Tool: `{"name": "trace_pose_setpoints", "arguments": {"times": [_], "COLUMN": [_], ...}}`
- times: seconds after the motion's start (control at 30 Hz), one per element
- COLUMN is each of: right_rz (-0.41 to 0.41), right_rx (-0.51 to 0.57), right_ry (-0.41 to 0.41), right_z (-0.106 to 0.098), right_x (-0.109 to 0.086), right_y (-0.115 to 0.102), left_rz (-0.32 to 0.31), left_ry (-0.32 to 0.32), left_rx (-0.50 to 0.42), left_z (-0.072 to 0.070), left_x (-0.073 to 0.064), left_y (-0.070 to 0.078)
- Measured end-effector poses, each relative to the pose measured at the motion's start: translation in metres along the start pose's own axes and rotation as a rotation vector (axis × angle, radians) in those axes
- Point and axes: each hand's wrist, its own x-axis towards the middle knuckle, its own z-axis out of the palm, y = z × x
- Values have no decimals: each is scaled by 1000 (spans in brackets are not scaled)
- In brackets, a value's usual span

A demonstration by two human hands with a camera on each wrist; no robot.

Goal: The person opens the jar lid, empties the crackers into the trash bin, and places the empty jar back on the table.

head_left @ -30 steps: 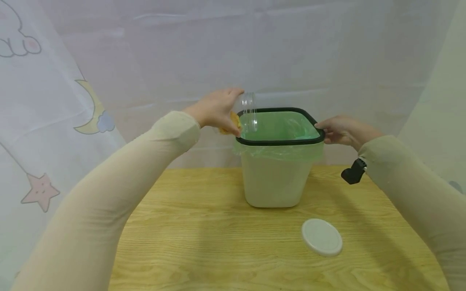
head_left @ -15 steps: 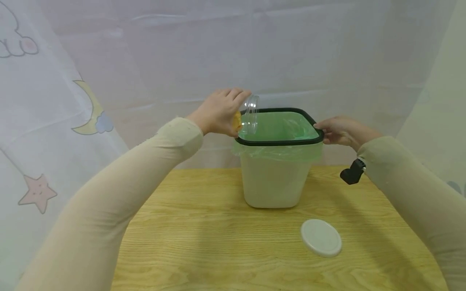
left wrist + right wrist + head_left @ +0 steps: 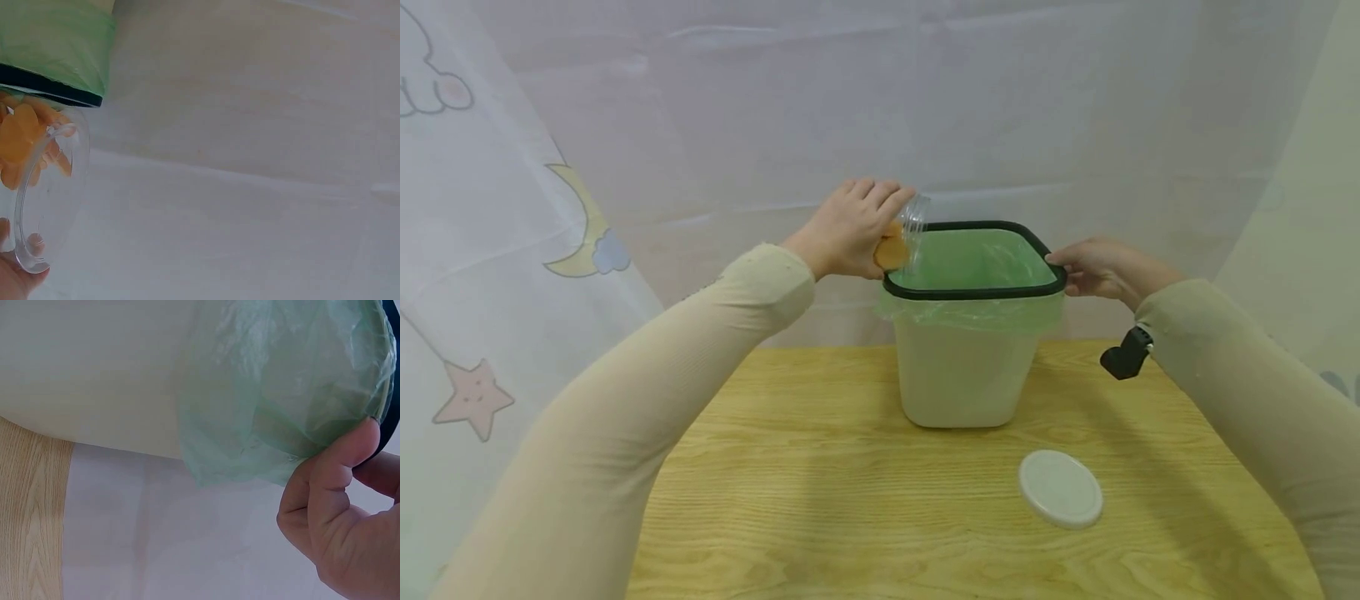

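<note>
My left hand [image 3: 848, 229] grips a clear jar [image 3: 917, 218], tipped on its side with its mouth over the left side of a trash bin [image 3: 962, 371]. Orange pieces [image 3: 892, 250] lie near the mouth of the jar; in the left wrist view they look flat and rounded, close to the bin's black rim [image 3: 53, 89]. On the opposite side, my right hand [image 3: 1108, 268] pinches the rim between thumb and fingers. A green bag [image 3: 256, 381] lines the bin and folds down over its outside.
The cream bin stands upright on a wooden table [image 3: 820, 483]. A white round lid [image 3: 1061, 488] lies flat in front of it, to the right. Behind hangs a pale cloth [image 3: 760, 108], with a moon and star print on the left.
My left hand has rolled the jar further over the bin and shifted slightly right. The orange pieces have slid toward its mouth. The right hand keeps its place on the rim.
</note>
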Motion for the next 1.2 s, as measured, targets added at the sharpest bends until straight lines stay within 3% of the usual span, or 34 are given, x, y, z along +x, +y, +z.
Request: {"name": "trace_pose_setpoints", "arguments": {"times": [0.1, 0.37, 0.57, 0.87, 1.2], "right_rz": [-1, -6, -11, -7, -4], "right_rx": [-6, -2, -23, 11, 46], "right_ry": [1, -2, 5, 4, -7], "right_z": [1, 2, 1, 1, -1], "right_x": [-1, -1, -1, -2, -3], "right_y": [0, 0, 0, 1, 1], "left_rz": [-7, -16, 3, 28, 41], "left_ry": [-21, 7, -36, -39, 11], "left_rx": [11, -8, 50, 101, 108], "left_z": [0, -1, -1, 0, 1], "left_x": [0, -1, -2, 0, 1], "left_y": [-1, -1, -1, 0, 3]}}
